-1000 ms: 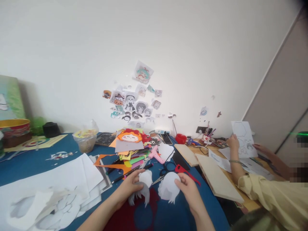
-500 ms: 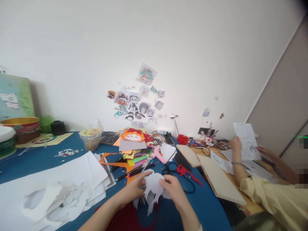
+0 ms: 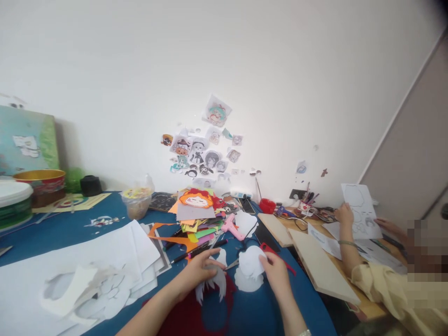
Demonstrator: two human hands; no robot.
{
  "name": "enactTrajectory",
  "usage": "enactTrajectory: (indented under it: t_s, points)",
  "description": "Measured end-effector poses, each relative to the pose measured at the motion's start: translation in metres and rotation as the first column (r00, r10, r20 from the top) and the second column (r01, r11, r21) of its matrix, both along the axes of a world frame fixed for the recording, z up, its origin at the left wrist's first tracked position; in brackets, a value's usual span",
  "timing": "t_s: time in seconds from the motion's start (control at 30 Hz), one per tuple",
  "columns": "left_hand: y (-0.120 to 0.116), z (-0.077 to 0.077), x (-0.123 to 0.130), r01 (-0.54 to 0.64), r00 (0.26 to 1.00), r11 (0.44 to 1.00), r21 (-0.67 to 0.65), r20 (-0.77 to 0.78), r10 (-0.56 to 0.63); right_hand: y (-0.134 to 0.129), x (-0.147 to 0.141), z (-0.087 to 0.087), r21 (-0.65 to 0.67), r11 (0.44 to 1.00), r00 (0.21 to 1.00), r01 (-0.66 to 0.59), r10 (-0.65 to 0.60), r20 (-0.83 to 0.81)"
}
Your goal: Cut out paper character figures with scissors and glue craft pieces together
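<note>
Blue cloth [image 3: 63, 233] covers our desk beneath a pale wall [image 3: 105, 70] dotted with character cutouts. We hold paper shapes above it: our left hand [image 3: 195, 271] appears to pinch a grey fringe cutout [image 3: 219, 281], its index finger spread, with a small white piece [image 3: 221, 257] beside the fingers. Our right hand [image 3: 276, 270] pinches the edge of a white head-shaped cutout [image 3: 252, 256] between thumb and fingers.

The thin fringe tips could crease or tear if our grip squeezes or drags them, and the scissors [image 3: 233, 265] lying between the hands could snag a paper edge if either drifts inward.

Counting, we have two hands holding paper, one pink glue gun [image 3: 231, 227], two wooden boards, one near [image 3: 324, 266] and one farther [image 3: 275, 229], and one orange-haired paper face [image 3: 196, 199]. Overlap keeps us from counting the pale cutouts surely.
</note>
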State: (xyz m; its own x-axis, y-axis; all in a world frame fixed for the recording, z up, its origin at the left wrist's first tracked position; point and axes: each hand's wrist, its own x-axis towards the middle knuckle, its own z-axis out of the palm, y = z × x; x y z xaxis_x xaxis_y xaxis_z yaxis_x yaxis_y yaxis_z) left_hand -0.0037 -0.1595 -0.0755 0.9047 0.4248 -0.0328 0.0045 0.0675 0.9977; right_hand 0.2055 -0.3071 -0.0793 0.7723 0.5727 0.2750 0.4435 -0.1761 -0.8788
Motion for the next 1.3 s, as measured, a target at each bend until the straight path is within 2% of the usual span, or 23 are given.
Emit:
enactTrajectory:
  t_s: [0.1, 0.17, 0.23, 0.3, 0.4, 0.6, 0.67, 0.77, 0.87, 0.97, 1.07, 1.17, 1.3]
  points:
    - [0.005, -0.004, 0.002, -0.105, 0.993, 0.992, 0.066, -0.039, 0.108, -0.006, 0.003, -0.001, 0.011, 0.994, 0.993, 0.106, -0.106, 0.050]
    - [0.007, -0.006, 0.003, -0.152, 0.986, 0.984, 0.097, -0.046, 0.157, -0.006, -0.002, -0.006, 0.066, 0.992, 0.994, 0.112, -0.112, -0.007]
    - [0.008, -0.007, 0.002, -0.177, 0.983, 0.977, 0.117, -0.033, 0.182, -0.003, -0.011, -0.014, 0.175, 0.979, 0.984, 0.100, -0.070, -0.165]
    - [0.007, -0.007, 0.002, -0.194, 0.980, 0.971, 0.137, -0.023, 0.199, 0.002, -0.021, -0.023, 0.280, 0.952, 0.931, 0.123, -0.013, -0.364]
    - [0.006, -0.007, 0.001, -0.219, 0.973, 0.958, 0.186, -0.036, 0.230, 0.008, -0.035, -0.034, 0.331, 0.929, 0.852, 0.168, 0.033, -0.523]
    - [0.004, -0.009, 0.002, -0.230, 0.962, 0.939, 0.257, -0.083, 0.259, 0.009, -0.042, -0.041, 0.311, 0.938, 0.921, 0.151, -0.019, -0.390]
    - [0.003, -0.008, 0.001, -0.229, 0.962, 0.938, 0.259, -0.085, 0.258, 0.007, -0.041, -0.041, 0.319, 0.936, 0.922, 0.148, -0.014, -0.386]
    - [0.001, -0.006, 0.002, -0.218, 0.965, 0.948, 0.233, -0.095, 0.245, 0.006, -0.044, -0.040, 0.358, 0.927, 0.887, 0.113, 0.068, -0.457]
    - [0.000, -0.007, 0.003, -0.197, 0.971, 0.960, 0.197, -0.099, 0.220, 0.010, -0.056, -0.034, 0.362, 0.932, 0.852, -0.016, 0.202, -0.483]
    - [0.000, -0.010, 0.004, -0.207, 0.971, 0.956, 0.206, -0.073, 0.226, 0.023, -0.074, -0.025, 0.360, 0.904, 0.888, -0.232, 0.348, -0.302]
    - [0.001, -0.012, 0.005, -0.222, 0.969, 0.947, 0.231, -0.051, 0.240, 0.040, -0.088, -0.019, 0.230, 0.897, 0.894, -0.377, 0.418, -0.164]
    - [0.002, -0.014, 0.005, -0.233, 0.967, 0.939, 0.253, -0.040, 0.251, 0.052, -0.092, -0.018, 0.123, 0.919, 0.917, -0.374, 0.386, -0.099]
    - [0.001, -0.012, 0.007, -0.292, 0.948, 0.901, 0.321, -0.029, 0.318, 0.052, -0.084, -0.019, 0.172, 0.926, 0.914, -0.336, 0.365, -0.179]
